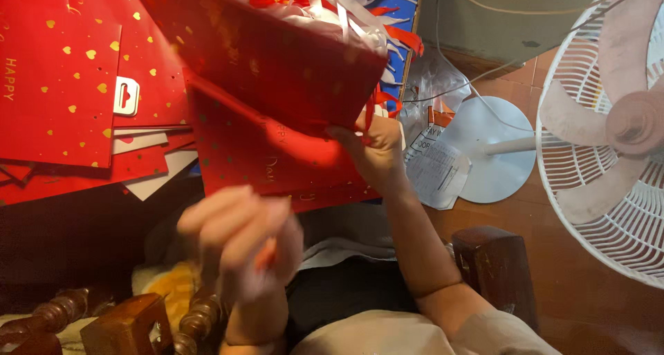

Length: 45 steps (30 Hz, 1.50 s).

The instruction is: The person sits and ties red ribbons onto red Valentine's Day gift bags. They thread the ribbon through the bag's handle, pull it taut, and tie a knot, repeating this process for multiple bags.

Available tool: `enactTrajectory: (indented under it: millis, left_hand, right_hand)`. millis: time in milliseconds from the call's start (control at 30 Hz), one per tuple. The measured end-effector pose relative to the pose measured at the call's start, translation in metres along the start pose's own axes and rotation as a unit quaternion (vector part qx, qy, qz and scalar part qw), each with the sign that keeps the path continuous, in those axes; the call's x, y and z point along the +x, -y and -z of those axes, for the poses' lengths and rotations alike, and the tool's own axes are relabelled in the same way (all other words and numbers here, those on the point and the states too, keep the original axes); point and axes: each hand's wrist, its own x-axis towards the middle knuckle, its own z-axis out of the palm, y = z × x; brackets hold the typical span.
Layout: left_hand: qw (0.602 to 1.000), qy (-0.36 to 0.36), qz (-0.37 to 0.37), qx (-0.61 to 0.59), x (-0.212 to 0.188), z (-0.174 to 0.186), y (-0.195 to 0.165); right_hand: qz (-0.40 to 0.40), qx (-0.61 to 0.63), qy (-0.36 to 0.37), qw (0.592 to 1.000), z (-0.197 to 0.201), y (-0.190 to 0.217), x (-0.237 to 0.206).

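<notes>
We see a red paper bag [277, 58] — dotted with gold hearts, ribbons [325, 2] spilling from its mouth — held tilted at upper centre. Right hand [377, 151]: fingers clenched on the bag's lower corner. Left hand [238, 241]: blurred, fingers curled shut, just below the bag. Flat red bags [62, 78] lie left; a fan [609, 127] stands right.

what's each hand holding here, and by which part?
Right hand grips the red gift bag at its lower corner edge, beside the red ribbons. Left hand is blurred, fingers pinched on something red; what it is cannot be told.
</notes>
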Motion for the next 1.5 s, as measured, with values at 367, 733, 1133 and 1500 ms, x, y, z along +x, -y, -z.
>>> enactTrajectory:
  millis: [367,733,1133,1500]
  left_hand:
    - [0.963,0.195,0.182,-0.036,-0.030,-0.099,0.063]
    - [0.947,0.260,0.185,0.034,-0.043,-0.107,0.064]
    - [0.953,0.238,0.188,0.013,-0.045,-0.107,0.066]
    - [0.916,0.201,0.243,-0.249,-0.030,-0.083,0.060]
  right_hand:
    - [-0.163,-0.213,0.137,0.954,0.020,0.017,0.013]
    - [0.227,-0.326,0.109,0.911,-0.008,-0.007,0.105]
    - [0.104,0.022,0.058,0.993,0.013,0.029,0.098]
    - [-0.024,0.100,0.069,0.992,0.001,0.023,0.033]
